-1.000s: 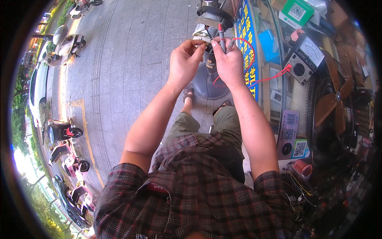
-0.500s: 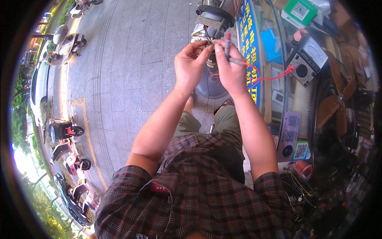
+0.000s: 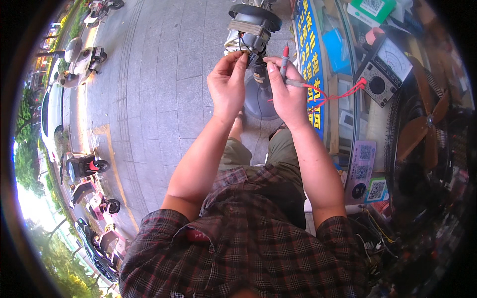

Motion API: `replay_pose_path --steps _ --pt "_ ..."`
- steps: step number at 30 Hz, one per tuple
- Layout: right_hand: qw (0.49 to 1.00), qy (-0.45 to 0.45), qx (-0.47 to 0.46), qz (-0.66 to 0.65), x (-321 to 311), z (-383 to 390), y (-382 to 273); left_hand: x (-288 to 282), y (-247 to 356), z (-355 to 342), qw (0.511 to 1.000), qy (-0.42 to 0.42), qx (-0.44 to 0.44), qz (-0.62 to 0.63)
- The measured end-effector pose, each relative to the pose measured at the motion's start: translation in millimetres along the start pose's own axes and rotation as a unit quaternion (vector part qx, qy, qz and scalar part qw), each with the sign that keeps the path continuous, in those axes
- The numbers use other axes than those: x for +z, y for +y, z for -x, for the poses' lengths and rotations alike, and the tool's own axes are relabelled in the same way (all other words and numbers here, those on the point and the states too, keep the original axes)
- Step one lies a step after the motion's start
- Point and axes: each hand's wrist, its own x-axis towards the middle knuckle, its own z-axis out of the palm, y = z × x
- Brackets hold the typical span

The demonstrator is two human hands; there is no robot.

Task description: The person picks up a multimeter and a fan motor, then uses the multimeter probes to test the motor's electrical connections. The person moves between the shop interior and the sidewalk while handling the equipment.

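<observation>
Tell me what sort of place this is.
Probably a street-side electrical repair stall. An analog multimeter sits on a glass counter, a bare fan blade stands nearby, and parked scooters line the paved sidewalk. The right hand holds a red probe at a fan motor.

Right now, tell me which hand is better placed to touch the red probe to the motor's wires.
Right. The right hand holds the red probe beside the motor; the left hand pinches the wires.
</observation>
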Motion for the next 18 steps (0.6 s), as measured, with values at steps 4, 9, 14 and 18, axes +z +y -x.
replay_pose_path --steps 4,9,14,18 --pt "0.999 -0.003 -0.039 -0.005 2.5 -0.2 1.4 -0.3 1.3 -1.0 1.000 -0.008 -0.007 -0.003" --pt "0.998 -0.057 0.029 0.005 0.3 -0.5 -4.0 0.5 4.7 -1.6 1.000 -0.011 -0.019 0.010" --pt "0.996 -0.024 -0.024 0.086 8.8 -18.7 -12.7 4.6 1.3 2.4 1.000 0.006 0.010 -0.019" --pt "0.975 -0.057 -0.114 0.180 8.8 -39.0 -27.6 1.4 -4.6 3.1 0.999 0.004 0.033 -0.025"
